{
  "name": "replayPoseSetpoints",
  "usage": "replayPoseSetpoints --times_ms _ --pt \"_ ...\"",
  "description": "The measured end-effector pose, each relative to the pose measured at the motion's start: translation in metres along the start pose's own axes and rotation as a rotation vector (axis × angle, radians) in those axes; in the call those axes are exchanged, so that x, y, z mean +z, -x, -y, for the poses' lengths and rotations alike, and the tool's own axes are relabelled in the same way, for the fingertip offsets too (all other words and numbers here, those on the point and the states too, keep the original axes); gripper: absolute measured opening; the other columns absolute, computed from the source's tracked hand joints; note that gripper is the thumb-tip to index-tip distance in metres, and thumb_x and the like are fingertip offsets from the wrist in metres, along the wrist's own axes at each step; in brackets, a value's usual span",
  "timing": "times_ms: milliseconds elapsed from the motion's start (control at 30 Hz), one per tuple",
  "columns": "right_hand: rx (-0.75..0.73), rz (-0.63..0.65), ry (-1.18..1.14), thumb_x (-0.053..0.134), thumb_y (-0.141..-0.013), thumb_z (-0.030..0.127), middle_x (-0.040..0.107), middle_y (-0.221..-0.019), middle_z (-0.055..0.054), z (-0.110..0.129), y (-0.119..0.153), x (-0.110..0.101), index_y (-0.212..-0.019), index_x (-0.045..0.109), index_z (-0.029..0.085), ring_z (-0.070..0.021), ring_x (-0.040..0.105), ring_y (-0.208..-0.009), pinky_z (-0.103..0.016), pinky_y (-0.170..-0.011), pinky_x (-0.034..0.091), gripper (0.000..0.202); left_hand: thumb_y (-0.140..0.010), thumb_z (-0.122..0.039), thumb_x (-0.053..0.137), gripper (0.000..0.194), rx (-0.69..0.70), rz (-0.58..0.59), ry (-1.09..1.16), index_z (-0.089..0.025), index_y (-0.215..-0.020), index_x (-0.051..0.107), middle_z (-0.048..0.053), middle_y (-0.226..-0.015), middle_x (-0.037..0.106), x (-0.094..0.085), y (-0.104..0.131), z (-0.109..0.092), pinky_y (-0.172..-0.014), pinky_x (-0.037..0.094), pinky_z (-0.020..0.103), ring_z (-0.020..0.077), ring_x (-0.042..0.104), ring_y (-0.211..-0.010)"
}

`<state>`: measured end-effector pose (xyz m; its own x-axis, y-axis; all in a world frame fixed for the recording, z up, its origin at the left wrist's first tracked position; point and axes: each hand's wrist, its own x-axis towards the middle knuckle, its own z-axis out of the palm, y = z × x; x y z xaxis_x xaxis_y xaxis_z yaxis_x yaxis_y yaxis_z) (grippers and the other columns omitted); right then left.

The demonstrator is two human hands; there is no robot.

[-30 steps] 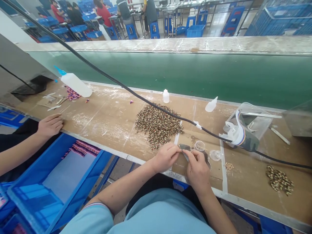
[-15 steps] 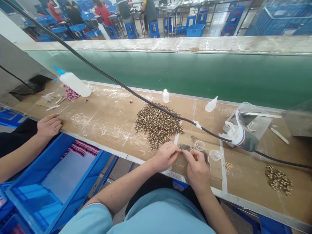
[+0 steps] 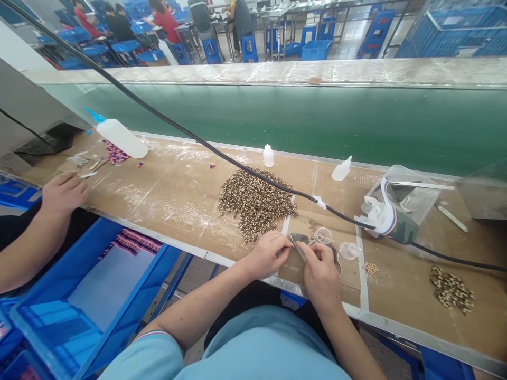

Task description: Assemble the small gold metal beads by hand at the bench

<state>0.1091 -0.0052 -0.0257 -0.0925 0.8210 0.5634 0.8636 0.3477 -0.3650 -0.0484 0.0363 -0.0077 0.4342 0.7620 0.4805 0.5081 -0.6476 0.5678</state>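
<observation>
A big heap of small gold-and-dark pieces (image 3: 255, 203) lies on the cardboard-covered bench. At its near edge, my left hand (image 3: 271, 254) is pinched on a tiny piece that seems to match them, mostly hidden by the fingertips. My right hand (image 3: 321, 272) is also closed in a pinch, its fingertips almost meeting the left ones; what it holds is too small to make out. Both hands are over a dark grey sheet (image 3: 300, 238). Beside the right hand stand a small clear cup (image 3: 323, 235) and a second clear dish (image 3: 350, 250).
A black cable (image 3: 206, 141) crosses above the heap. Small white bottles (image 3: 268, 156) stand or lie behind. To the right are tiny tan beads (image 3: 371, 268) and a smaller heap (image 3: 451, 290). A co-worker's hand (image 3: 65, 194) is at left, above a blue crate (image 3: 130, 311).
The co-worker's hand at the left has lifted and shifted left. My own hands stay almost in place, with the right fingertips moved very slightly.
</observation>
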Motion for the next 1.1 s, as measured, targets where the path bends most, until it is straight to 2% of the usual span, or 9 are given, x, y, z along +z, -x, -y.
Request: replayPoseSetpoints --times_ms 233,333,433,533,600,667,767,867,1100 --pt "-0.006 0.014 0.040 0.035 -0.090 0.011 0.052 -0.087 -0.004 0.001 -0.001 -0.001 -0.099 0.067 0.022 -0.0091 0.055 -0.070 -0.017 -0.058 0.044 0.035 -0.083 -0.011 0.048 0.014 0.015 0.010 0.018 -0.018 -0.079 0.059 0.006 -0.074 0.066 -0.001 0.000 0.000 -0.070 0.047 0.028 0.0158 0.059 -0.073" --pt "0.011 0.014 0.047 0.035 -0.090 0.011 0.053 -0.086 -0.004 0.001 -0.002 -0.001 -0.098 0.067 0.022 -0.0092 0.056 -0.070 -0.017 -0.057 0.044 0.035 -0.082 -0.011 0.049 0.014 -0.028 -0.003 0.080 -0.018 -0.078 0.060 0.006 -0.075 0.066 -0.002 -0.001 -0.001 -0.071 0.047 0.028 0.0157 0.060 -0.074" --pt "0.015 0.005 0.036 0.034 -0.090 0.011 0.053 -0.085 -0.004 0.002 -0.002 -0.001 -0.097 0.067 0.022 -0.0092 0.056 -0.070 -0.017 -0.059 0.045 0.035 -0.080 -0.013 0.053 0.010 -0.199 -0.027 0.232 -0.018 -0.077 0.061 0.006 -0.076 0.066 -0.003 0.000 -0.003 -0.071 0.047 0.028 0.0152 0.060 -0.074" --pt "0.014 0.004 0.027 0.034 -0.090 0.012 0.055 -0.087 -0.004 0.002 -0.002 -0.002 -0.099 0.066 0.021 -0.0093 0.057 -0.071 -0.017 -0.060 0.046 0.035 -0.075 -0.016 0.061 0.001 -0.517 -0.091 0.562 -0.017 -0.075 0.061 0.004 -0.076 0.065 -0.002 0.001 -0.009 -0.070 0.047 0.026 0.0138 0.060 -0.073" --pt "0.017 -0.007 0.027 0.036 -0.091 0.013 0.056 -0.089 -0.005 0.002 -0.002 -0.002 -0.102 0.065 0.020 -0.0100 0.058 -0.075 -0.018 -0.062 0.047 0.031 -0.070 -0.019 0.068 0.010 -0.732 -0.156 0.855 -0.016 -0.074 0.059 0.001 -0.071 0.063 -0.001 0.001 -0.015 -0.068 0.047 0.024 0.0115 0.059 -0.069" --pt "0.023 -0.022 0.015 0.039 -0.091 0.015 0.058 -0.092 -0.006 0.003 -0.002 -0.002 -0.104 0.063 0.018 -0.0116 0.059 -0.081 -0.020 -0.067 0.048 0.028 -0.064 -0.023 0.076 0.021 -0.877 -0.218 1.142 -0.015 -0.074 0.058 -0.001 -0.067 0.061 0.000 0.001 -0.022 -0.065 0.046 0.022 0.0091 0.058 -0.063" --pt "0.035 -0.033 -0.027 0.038 -0.092 0.018 0.058 -0.093 -0.006 0.003 -0.002 -0.002 -0.106 0.061 0.019 -0.0138 0.059 -0.086 -0.023 -0.070 0.049 0.027 -0.058 -0.024 0.082 0.031 -0.987 -0.265 1.479 -0.014 -0.076 0.058 -0.002 -0.065 0.061 0.001 0.000 -0.029 -0.061 0.046 0.019 0.0072 0.057 -0.060" --pt "0.039 -0.031 -0.045 0.037 -0.092 0.018 0.057 -0.091 -0.006 0.001 -0.002 -0.002 -0.107 0.060 0.020 -0.0145 0.058 -0.082 -0.026 -0.069 0.049 0.028 -0.056 -0.017 0.083 0.033 -1.070 -0.251 1.664 -0.013 -0.076 0.058 -0.001 -0.066 0.061 0.001 0.000 -0.029 -0.060 0.046 0.017 0.0060 0.057 -0.059" --pt "0.028 -0.042 -0.037 0.038 -0.091 0.016 0.055 -0.090 -0.006 0.000 -0.001 -0.001 -0.103 0.061 0.021 -0.0144 0.057 -0.080 -0.026 -0.066 0.048 0.027 -0.064 -0.006 0.076 0.024 -1.168 -0.219 1.769 -0.011 -0.078 0.057 0.002 -0.069 0.062 0.001 -0.001 -0.026 -0.060 0.048 0.016 0.0062 0.059 -0.061"
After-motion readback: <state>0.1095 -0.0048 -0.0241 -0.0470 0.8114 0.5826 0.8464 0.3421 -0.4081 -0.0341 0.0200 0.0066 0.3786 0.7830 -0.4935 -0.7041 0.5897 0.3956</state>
